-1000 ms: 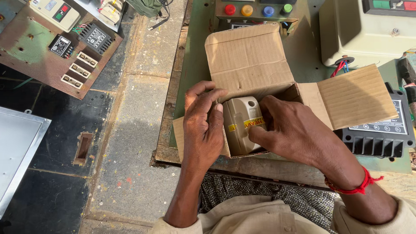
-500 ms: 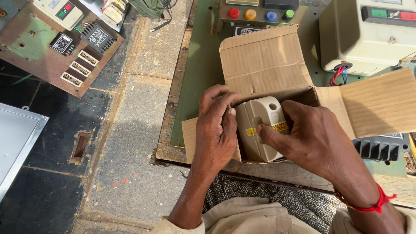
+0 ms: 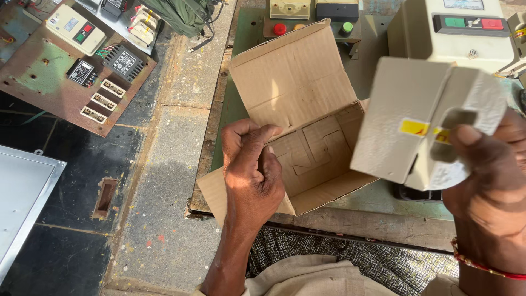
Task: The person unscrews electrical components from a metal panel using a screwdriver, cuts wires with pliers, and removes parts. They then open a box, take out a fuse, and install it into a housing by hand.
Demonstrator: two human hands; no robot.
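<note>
The right hand (image 3: pixel 487 186) is gripping a grey box-shaped device (image 3: pixel 424 123) with a yellow label, now holding it lifted clear of the open cardboard box (image 3: pixel 298 109), where a moment ago it was still sitting inside. The left hand (image 3: pixel 253 172) is closing around the box's near wall, steadying it on the green bench (image 3: pixel 233 104). The box is now lying empty. Farther back, a cream switch unit (image 3: pixel 466 27) is standing.

Right hand (image 3: pixel 487 186) lifting grey switch unit (image 3: pixel 424 123) clear of cardboard box (image 3: pixel 298 104), now raised beside it; box interior showing empty; left hand (image 3: pixel 253 170) steadying front wall alone.
</note>
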